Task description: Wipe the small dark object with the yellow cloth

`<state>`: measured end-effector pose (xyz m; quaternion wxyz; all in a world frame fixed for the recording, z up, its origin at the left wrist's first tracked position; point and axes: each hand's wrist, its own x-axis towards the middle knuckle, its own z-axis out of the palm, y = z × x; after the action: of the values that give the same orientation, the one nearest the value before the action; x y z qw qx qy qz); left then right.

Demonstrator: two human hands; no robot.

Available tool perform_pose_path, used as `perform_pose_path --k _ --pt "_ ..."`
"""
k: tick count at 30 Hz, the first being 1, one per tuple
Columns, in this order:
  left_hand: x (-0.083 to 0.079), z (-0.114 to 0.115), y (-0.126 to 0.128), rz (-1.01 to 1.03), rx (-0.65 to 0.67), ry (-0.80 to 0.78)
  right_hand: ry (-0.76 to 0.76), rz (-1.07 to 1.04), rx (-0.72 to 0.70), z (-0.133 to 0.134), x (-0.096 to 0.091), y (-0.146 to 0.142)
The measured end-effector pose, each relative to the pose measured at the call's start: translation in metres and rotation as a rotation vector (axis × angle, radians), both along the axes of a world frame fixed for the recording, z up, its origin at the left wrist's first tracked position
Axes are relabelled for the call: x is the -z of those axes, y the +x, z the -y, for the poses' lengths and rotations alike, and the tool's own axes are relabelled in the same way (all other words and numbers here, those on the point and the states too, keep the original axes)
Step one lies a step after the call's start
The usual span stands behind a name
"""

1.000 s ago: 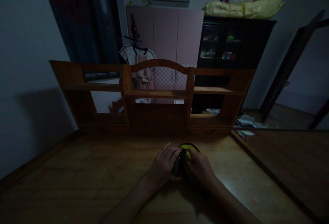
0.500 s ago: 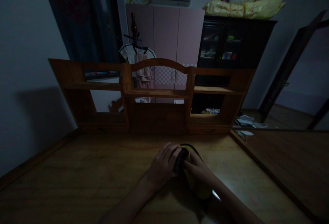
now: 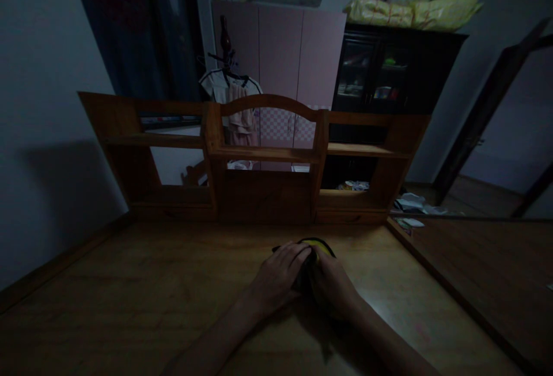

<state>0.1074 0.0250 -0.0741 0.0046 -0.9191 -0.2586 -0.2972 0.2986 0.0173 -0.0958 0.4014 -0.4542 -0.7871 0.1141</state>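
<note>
In the head view, a yellow pouch-like thing with black edging stands above the wooden tabletop, mostly covered by my hands. My right hand is closed around its near side, thumb towards the middle. From the left, my left hand curls its fingers over a dark thing pressed against the yellow one. Whether the dark thing is a separate item or part of the pouch I cannot tell. The fingertips of both hands almost meet at the top. Dim light hides finer detail.
The wooden tabletop has a raised edge on the right. Along its back runs a wooden shelf unit with several compartments. A wall borders the left side. Wardrobes and hanging clothes stand farther back.
My right hand has shifted slightly left and closed in over the pouch, covering more of its yellow side. A dark tip now shows beyond my left fingers. The view has tilted slightly.
</note>
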Motion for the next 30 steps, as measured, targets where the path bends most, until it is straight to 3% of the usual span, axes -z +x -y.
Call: perform_pose_path --k 7,11,19,25,30 --pt "-0.002 0.000 -0.002 0.021 -0.008 0.072 -0.045 0.159 0.187 -0.003 0.004 0.008" --pt "-0.002 0.001 -0.001 0.034 -0.025 0.112 -0.073 0.168 0.215 0.000 -0.002 0.009" --pt "0.002 -0.003 -0.003 0.075 -0.084 0.204 -0.155 -0.069 0.006 0.006 -0.013 0.000" --pt "0.000 -0.001 -0.002 0.096 -0.080 0.251 -0.388 -0.283 -0.242 0.008 -0.023 0.001" --pt "0.000 -0.002 -0.002 0.054 -0.037 0.218 -0.316 -0.193 -0.162 0.009 -0.024 0.000"
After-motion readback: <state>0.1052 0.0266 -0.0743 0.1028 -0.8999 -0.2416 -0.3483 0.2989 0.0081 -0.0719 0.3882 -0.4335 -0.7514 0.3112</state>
